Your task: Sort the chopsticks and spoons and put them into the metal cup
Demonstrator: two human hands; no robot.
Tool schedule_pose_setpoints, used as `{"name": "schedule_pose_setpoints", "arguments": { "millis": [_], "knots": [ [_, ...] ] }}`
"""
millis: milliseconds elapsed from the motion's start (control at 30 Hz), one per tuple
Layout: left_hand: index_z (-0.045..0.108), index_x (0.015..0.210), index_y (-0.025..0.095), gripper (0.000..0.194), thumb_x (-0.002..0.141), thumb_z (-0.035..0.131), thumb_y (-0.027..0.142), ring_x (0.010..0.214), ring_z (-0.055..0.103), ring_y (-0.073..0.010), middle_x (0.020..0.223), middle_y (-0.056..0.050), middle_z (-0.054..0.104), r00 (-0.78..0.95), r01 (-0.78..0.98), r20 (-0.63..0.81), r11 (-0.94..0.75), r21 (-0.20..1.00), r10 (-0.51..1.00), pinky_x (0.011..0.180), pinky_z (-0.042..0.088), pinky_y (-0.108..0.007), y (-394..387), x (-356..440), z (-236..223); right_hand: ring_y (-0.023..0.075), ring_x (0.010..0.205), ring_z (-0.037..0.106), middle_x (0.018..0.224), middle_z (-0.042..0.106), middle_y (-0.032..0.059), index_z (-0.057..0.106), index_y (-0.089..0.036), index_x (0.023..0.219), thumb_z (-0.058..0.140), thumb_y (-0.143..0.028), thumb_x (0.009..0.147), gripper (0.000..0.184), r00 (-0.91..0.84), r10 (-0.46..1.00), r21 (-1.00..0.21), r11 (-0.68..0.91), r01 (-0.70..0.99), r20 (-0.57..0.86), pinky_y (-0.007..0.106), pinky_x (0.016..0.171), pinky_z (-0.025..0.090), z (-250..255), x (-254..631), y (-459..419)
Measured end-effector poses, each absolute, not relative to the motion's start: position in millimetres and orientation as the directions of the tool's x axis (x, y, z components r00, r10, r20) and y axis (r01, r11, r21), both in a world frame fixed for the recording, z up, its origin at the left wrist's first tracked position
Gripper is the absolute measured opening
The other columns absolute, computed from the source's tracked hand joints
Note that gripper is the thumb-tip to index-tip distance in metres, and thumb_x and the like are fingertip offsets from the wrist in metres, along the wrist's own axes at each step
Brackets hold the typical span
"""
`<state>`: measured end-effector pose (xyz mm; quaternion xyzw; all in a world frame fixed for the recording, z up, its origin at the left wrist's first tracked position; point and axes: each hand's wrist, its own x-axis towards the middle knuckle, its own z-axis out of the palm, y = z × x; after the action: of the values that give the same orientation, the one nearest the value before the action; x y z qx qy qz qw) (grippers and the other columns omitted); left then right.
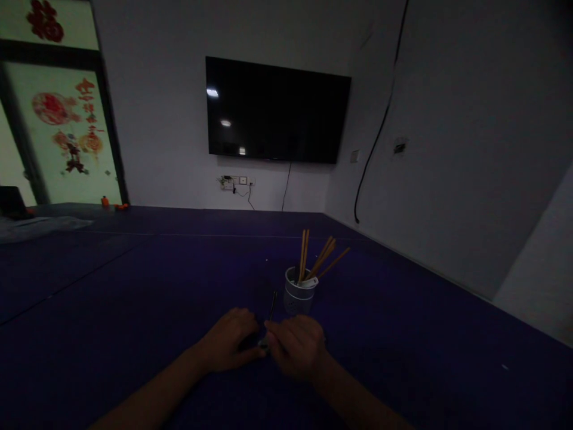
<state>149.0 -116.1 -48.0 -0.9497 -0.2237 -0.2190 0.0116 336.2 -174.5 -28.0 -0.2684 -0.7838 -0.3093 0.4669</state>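
Note:
Low in the middle of the view, my left hand [235,339] rests on the dark purple tabletop, its fingers curled and its thumb reaching right. Beside it my right hand [296,343] is closed, fingertips pinched. A thin dark stick [273,304] with a slight shine rises from the right fingertips and leans a little right. Between left thumb and right fingers shows a small pale piece [263,343], mostly covered and too dim to name. Just behind my right hand stands a grey cup [298,298] holding several wooden chopsticks [304,254] and something white at its rim.
The purple tabletop [134,280] reaches to the walls. At far left lie a plastic sheet [40,227] and a dark object [12,202]; small orange items [105,202] stand near the door. A black cable [376,143] hangs down the right wall, and a television [277,110] is mounted ahead.

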Motion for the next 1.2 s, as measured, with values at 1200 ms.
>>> {"name": "schedule_pose_setpoints", "arguments": {
  "millis": [1200],
  "knots": [
    [0.053, 0.084, 0.019, 0.036, 0.086, 0.047, 0.054, 0.077, 0.052, -0.0186, 0.083, -0.005, 0.059, 0.793, 0.449, 0.419, -0.889, 0.087, 0.442, 0.069, 0.039, -0.031, -115, 151, -52, 0.0129, 0.052, 0.062, 0.061, 0.067, -0.0022, 0.061, -0.021, 0.067, 0.050, -0.032, 0.089, 0.026, -0.286, 0.799, -0.087, 0.386, 0.918, 0.529, 0.023, 0.046, 0.028, -43, 330, -161]
  ]
}}
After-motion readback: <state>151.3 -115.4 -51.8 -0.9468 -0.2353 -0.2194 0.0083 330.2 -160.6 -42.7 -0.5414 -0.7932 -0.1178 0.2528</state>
